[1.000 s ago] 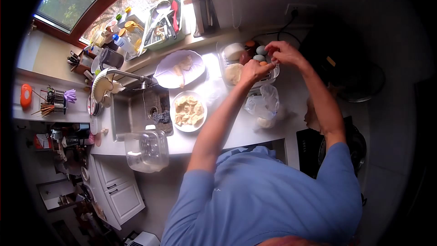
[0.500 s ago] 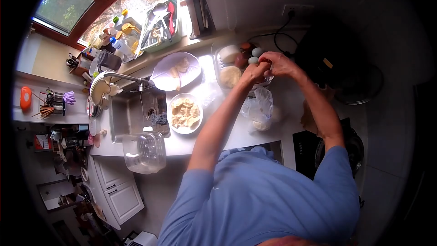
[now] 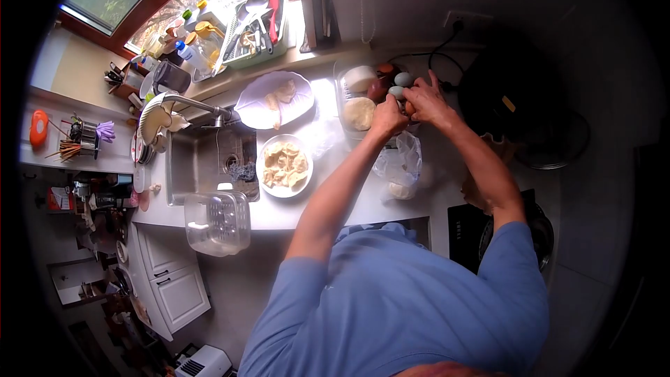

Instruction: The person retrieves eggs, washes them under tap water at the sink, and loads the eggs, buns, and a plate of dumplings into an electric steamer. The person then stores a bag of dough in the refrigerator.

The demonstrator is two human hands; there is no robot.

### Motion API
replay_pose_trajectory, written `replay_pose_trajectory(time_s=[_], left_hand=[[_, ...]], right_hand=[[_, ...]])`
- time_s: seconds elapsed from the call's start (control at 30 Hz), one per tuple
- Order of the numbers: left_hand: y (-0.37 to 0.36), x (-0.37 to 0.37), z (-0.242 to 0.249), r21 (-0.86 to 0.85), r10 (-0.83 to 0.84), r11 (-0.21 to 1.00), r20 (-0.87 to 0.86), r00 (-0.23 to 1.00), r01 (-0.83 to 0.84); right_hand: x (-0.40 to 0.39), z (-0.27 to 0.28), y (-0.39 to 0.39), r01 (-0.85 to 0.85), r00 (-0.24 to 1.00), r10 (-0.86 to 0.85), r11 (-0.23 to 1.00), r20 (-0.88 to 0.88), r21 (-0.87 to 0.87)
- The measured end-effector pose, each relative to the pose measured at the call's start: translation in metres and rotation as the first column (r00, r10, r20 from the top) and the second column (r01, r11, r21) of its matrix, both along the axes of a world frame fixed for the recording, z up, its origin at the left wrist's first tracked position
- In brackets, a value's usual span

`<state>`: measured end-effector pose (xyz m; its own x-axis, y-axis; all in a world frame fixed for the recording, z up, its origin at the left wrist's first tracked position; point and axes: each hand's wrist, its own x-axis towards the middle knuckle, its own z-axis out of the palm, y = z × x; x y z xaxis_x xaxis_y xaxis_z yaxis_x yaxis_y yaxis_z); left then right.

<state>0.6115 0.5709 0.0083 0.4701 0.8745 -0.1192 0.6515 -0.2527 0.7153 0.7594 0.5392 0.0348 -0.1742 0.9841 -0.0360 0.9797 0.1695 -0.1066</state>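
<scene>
Both my hands are over the right side of a clear plastic container (image 3: 343, 101). My left hand (image 3: 391, 116) is closed, fingers curled beside a pale blue-green egg (image 3: 396, 92); anything inside them is hidden. My right hand (image 3: 428, 103) bends around a brown egg (image 3: 410, 107), mostly covered by the fingers, with one finger sticking up. Another blue-green egg (image 3: 403, 79) lies just behind. Inside the container are a round pale bun-like piece (image 3: 359, 114), a whitish round piece (image 3: 359, 78) and dark red rounded items (image 3: 378, 89).
A clear plastic bag (image 3: 398, 164) lies in front of the container. To the left are a bowl of dumplings (image 3: 307, 176), an oval plate (image 3: 252, 110), a sink (image 3: 183, 160) and a clear bin (image 3: 218, 227) at the counter edge. A dark appliance (image 3: 499, 77) stands right.
My hands were joined above the container's right edge; now they have come apart slightly and lower. My right hand has opened out, one finger raised, and a brown egg shows under it.
</scene>
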Motion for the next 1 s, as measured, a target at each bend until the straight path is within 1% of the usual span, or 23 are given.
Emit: replay_pose_trajectory(time_s=[0.07, 0.17, 0.27, 0.37, 0.4, 0.43, 0.5, 0.53, 0.57, 0.63, 0.67, 0.77, 0.8, 0.83, 0.87, 0.93, 0.97, 1.0], left_hand=[[-0.003, -0.001, 0.003, -0.009, -0.006, 1.0, -0.042, 0.999, 0.006], [0.001, 0.0, 0.0, -0.063, -0.081, 0.995, -0.082, 0.993, 0.076], [-0.002, -0.001, 0.01, -0.04, -0.105, 0.994, -0.082, 0.991, 0.102], [0.0, -0.002, -0.002, 0.023, -0.153, 0.988, -0.033, 0.988, 0.154], [-0.002, -0.001, 0.0, 0.06, -0.16, 0.985, -0.051, 0.986, 0.163], [-0.001, -0.003, 0.002, 0.066, -0.207, 0.976, -0.028, 0.978, 0.208], [0.001, -0.003, 0.007, 0.068, -0.224, 0.97, -0.11, 0.968, 0.232], [0.006, -0.004, 0.0, 0.102, -0.259, 0.958, -0.11, 0.96, 0.27], [0.009, -0.004, -0.007, 0.088, -0.269, 0.958, -0.07, 0.961, 0.274], [0.007, -0.01, 0.015, 0.016, -0.328, 0.943, -0.123, 0.937, 0.332], [0.007, -0.011, 0.011, 0.015, -0.302, 0.953, -0.06, 0.951, 0.304], [0.006, -0.012, -0.011, -0.01, -0.228, 0.973, 0.13, 0.965, 0.231], [0.007, -0.013, -0.018, -0.025, -0.208, 0.976, 0.194, 0.959, 0.217], [0.006, -0.014, -0.018, 0.009, -0.222, 0.975, 0.178, 0.959, 0.224], [0.004, -0.016, -0.018, 0.042, -0.234, 0.972, 0.162, 0.959, 0.23], [-0.002, -0.022, 0.009, 0.203, -0.289, 0.935, -0.042, 0.956, 0.292], [-0.011, -0.026, 0.03, 0.21, -0.296, 0.932, -0.02, 0.955, 0.294], [-0.015, -0.029, 0.039, 0.248, -0.307, 0.922, 0.001, 0.952, 0.297]], right_hand=[[-0.001, 0.0, 0.001, 0.007, 1.0, -0.007, 1.0, 0.007, -0.019], [-0.001, -0.003, 0.003, -0.008, 1.0, 0.008, 1.0, 0.012, -0.025], [-0.003, -0.001, 0.004, 0.015, 1.0, -0.014, 0.998, 0.023, -0.054], [0.0, -0.005, 0.002, -0.011, 1.0, 0.011, 1.0, 0.001, 0.008], [-0.002, 0.005, -0.003, -0.018, 0.999, 0.019, 0.999, -0.036, 0.029], [0.001, 0.007, -0.007, -0.008, 0.993, 0.014, 0.999, -0.116, 0.047], [0.006, 0.008, -0.014, 0.016, 0.961, 0.008, 0.996, -0.276, 0.083], [0.006, 0.016, -0.023, 0.037, 0.96, 0.006, 0.989, -0.279, 0.146], [0.006, 0.026, -0.032, 0.087, 0.905, -0.049, 0.994, -0.422, 0.071], [0.005, 0.049, -0.054, 0.148, 0.73, -0.172, 0.985, -0.661, -0.093], [0.002, 0.062, -0.07, 0.182, 0.747, -0.221, 0.975, -0.627, -0.127], [0.006, 0.04, -0.113, 0.05, 0.686, -0.153, 0.985, -0.711, -0.164], [0.003, 0.033, -0.124, 0.036, 0.699, -0.155, 0.983, -0.699, -0.182], [-0.001, 0.024, -0.135, 0.022, 0.71, -0.157, 0.979, -0.686, -0.202], [-0.008, 0.003, -0.146, 0.058, 0.735, -0.18, 0.977, -0.653, -0.204], [-0.024, -0.016, -0.16, 0.103, 0.777, -0.205, 0.974, -0.595, -0.201], [-0.034, -0.025, -0.164, 0.119, 0.796, -0.211, 0.973, -0.567, -0.196], [-0.044, -0.037, -0.168, 0.182, 0.764, -0.203, 0.978, -0.612, -0.097]])
